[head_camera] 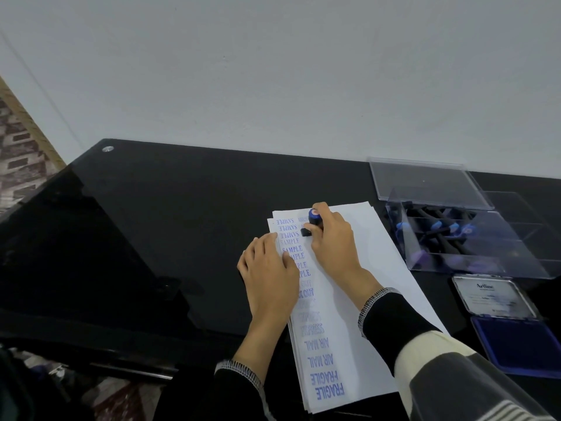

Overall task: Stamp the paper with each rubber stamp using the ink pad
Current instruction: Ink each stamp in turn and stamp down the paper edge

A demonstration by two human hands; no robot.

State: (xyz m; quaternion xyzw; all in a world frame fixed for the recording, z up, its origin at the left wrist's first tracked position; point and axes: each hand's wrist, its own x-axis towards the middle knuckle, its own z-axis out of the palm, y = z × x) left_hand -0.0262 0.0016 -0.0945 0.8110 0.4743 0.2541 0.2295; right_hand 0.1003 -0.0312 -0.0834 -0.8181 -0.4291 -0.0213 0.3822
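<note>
A stack of white paper (373,268) lies on the black glass table, its left column full of blue prints reading SAMPLE, AIR MAIL, FRAGILE and others. My right hand (334,241) grips a black rubber stamp with a blue cap (313,220) and holds its base down on the paper's far left corner. My left hand (270,268) lies flat with straight fingers on the paper's left edge. The open ink pad (519,344), deep blue, sits at the right, its lid (494,296) folded back.
A clear plastic box (473,238) holding several more black stamps with blue caps stands at the back right, its clear lid (425,183) resting behind it. The black glass table (151,223) stretches to the left. A wall rises behind the table.
</note>
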